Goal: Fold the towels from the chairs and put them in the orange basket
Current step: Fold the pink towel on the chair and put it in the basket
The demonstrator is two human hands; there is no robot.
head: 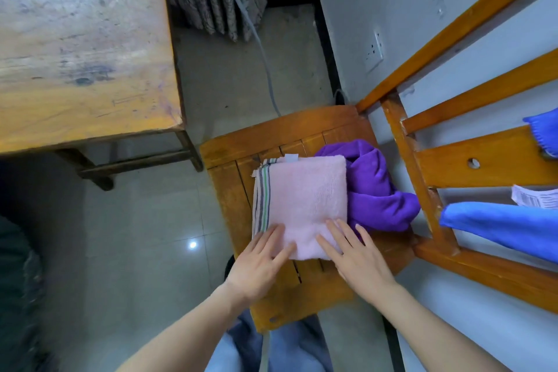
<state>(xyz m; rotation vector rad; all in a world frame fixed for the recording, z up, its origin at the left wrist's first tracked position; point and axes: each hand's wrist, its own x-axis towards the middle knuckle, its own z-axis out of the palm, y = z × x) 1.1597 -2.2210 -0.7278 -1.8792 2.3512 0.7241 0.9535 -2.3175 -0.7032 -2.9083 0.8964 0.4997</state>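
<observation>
Pink terry towel with striped border, folded square, lies on the slatted wooden chair seat, touching a crumpled purple microfibre towel; left hand and right hand rest flat, fingers spread, on its near edge; expect light, limp cloth that unfolds easily; support from beneath both sides

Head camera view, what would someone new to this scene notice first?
First, the folded pink towel on the wooden chair seat at centre, with the left hand and right hand lying flat on its near edge. Next, the crumpled purple towel touching its right side. Then the blue towel draped over the chair back at the right, and the worn wooden table at upper left.
</observation>
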